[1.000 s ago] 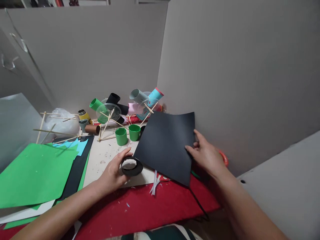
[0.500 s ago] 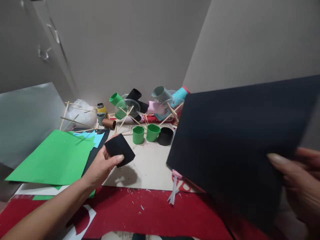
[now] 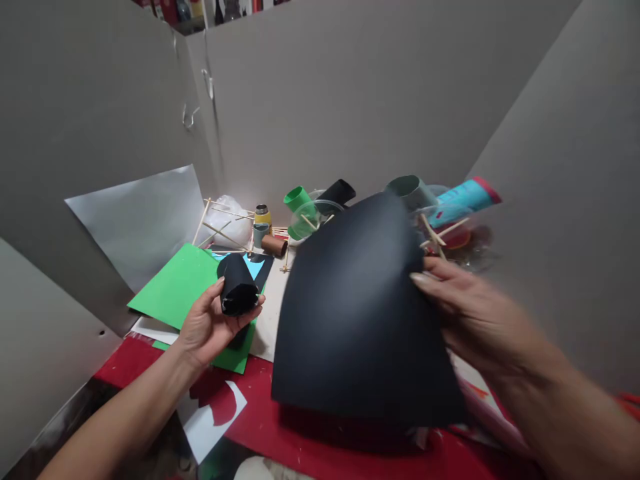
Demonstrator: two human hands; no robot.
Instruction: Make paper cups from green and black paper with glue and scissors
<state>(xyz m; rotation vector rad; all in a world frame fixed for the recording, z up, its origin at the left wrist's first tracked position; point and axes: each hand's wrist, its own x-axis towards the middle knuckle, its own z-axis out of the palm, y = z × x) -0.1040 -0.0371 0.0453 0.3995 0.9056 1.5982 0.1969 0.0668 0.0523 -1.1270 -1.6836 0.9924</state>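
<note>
My left hand (image 3: 207,323) is closed round a short black paper tube (image 3: 237,283), whose open end faces me, above the green sheets. In my right hand (image 3: 465,313) is a large black paper sheet (image 3: 350,320), pinched at its right edge between thumb and fingers. The sheet bends and hangs over the middle of the table, hiding much of what stands behind it. A green sheet (image 3: 170,287) lies to the left, under and beside my left hand.
Behind stand stick frames with a green tube (image 3: 298,200), a grey tube (image 3: 411,193) and a blue tube (image 3: 463,202). A yellow bottle (image 3: 263,215) and brown tube (image 3: 274,245) are at the back. A white paper with a round cutout (image 3: 205,427) lies in front on red cloth (image 3: 260,393).
My view has turned left. The large black sheet has come inward in front of the table's middle, now bent. My left hand has turned the black tube so its open end shows.
</note>
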